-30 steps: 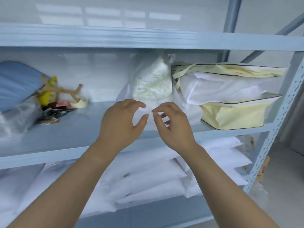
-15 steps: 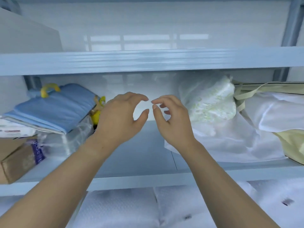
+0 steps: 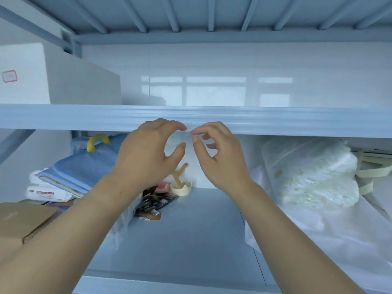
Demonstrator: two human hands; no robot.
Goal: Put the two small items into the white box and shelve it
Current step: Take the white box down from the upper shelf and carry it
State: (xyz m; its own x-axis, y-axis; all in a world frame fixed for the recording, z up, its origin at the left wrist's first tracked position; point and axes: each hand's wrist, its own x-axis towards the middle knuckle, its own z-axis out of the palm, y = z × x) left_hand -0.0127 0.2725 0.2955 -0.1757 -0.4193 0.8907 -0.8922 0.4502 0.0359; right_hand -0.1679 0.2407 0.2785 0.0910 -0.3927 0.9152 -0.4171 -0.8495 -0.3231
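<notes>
**Both hands raised empty before the shelf; box up and to the left**

The fingers [image 3: 176, 126] of the left hand [image 3: 146, 153] curl into an open C, thumb apart from forefinger, with nothing visible between them. The right hand [image 3: 220, 155] mirrors this; its fingertips nearly meet those of the left without a firm pinch. Whether some thin or clear thing spans the gap cannot be told. Neither hand grasps an object that can be seen.

The white box [image 3: 53, 79] stands on the upper shelf [image 3: 275, 122], far left, well apart from both hands. Which things are the two small items cannot be told with certainty; likely candidates lie on the middle shelf [image 3: 191, 240] just below the hands: a tape roll [image 3: 182, 187] and dark packets [image 3: 154, 204].

Judged procedure: select each item by a two-finger pinch, clear the shelf lip above, and avoid dragging the loose plastic nearby.

Surroundings: folded blue cloth [image 3: 84, 166] and a carton [image 3: 23, 219] at left, a bagged bundle [image 3: 311, 175] at right, a glossy white wall behind.
</notes>
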